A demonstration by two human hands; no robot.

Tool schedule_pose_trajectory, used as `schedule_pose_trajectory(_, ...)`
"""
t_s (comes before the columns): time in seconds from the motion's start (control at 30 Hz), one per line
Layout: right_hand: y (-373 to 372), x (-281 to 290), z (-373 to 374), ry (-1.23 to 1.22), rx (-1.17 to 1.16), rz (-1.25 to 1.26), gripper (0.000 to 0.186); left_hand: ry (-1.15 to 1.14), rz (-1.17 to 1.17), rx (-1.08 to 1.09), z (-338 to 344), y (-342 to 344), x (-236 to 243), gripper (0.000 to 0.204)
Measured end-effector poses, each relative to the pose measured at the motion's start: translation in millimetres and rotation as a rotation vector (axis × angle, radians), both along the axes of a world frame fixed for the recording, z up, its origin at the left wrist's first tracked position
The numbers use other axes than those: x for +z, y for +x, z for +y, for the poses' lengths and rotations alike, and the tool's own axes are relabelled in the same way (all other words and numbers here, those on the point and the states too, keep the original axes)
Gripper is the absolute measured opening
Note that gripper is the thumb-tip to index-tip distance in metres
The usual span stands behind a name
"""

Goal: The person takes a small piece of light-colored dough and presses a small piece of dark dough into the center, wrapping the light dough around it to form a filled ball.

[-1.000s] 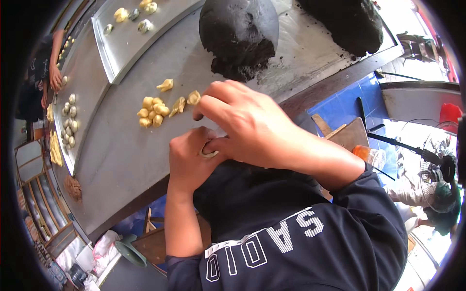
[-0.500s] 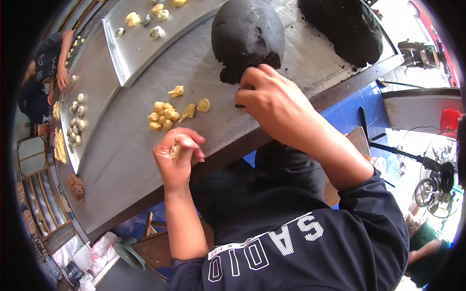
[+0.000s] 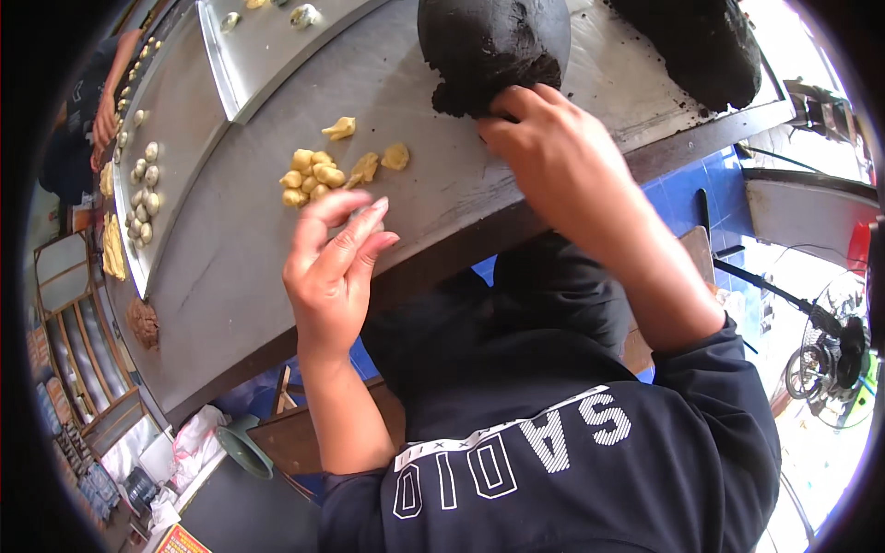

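Note:
A large rounded mound of black dough (image 3: 493,41) sits on the metal tabletop, its near edge ragged and crumbly. My right hand (image 3: 558,138) is closed at that edge, fingertips pressed into the dough and partly hidden behind the knuckles. To the left, my left hand (image 3: 332,253) hangs over the table's near edge with its fingers curled round a small lump of dough, mostly covered by them. Just beyond it lies a cluster of small yellow dough balls (image 3: 309,175). Flattened yellow dough pieces (image 3: 395,156) and one loose yellow piece (image 3: 339,128) lie beside the cluster.
A second black dough mass (image 3: 696,55) lies at the far right. Metal trays (image 3: 263,69) at the far left hold several marbled dough balls (image 3: 145,203). A brown lump (image 3: 143,323) rests near the left end. Another person's arm (image 3: 106,101) reaches in there.
My right hand has pushed in against the black dough's near edge. My left hand has turned and lifted, its fingers now pointing up to the right. The whole view has shifted slightly.

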State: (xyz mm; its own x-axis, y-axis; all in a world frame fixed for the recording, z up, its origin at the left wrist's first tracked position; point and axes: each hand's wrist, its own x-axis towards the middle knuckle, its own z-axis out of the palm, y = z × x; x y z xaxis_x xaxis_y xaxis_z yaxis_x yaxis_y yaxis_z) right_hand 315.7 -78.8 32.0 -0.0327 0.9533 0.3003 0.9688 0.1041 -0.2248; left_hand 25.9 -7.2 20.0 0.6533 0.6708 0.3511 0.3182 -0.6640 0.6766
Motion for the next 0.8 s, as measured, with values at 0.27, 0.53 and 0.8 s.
schedule_pose_trajectory(0.27, 5, -1, -6, 0.017, 0.150, 0.460, 0.016, -0.139, -0.015, 0.088, 2, 8, -5, 0.053)
schedule_pose_trajectory(0.53, -4, -16, -7, 0.120, 0.125, 0.250, 0.029, -0.491, -0.098, 0.048, 11, -18, -14, 0.046)
schedule_pose_trajectory(0.8, 7, -27, -15, 0.233, 0.203, 0.222, 0.017, 0.099, 0.105, 0.068, -14, -3, -12, 0.058)
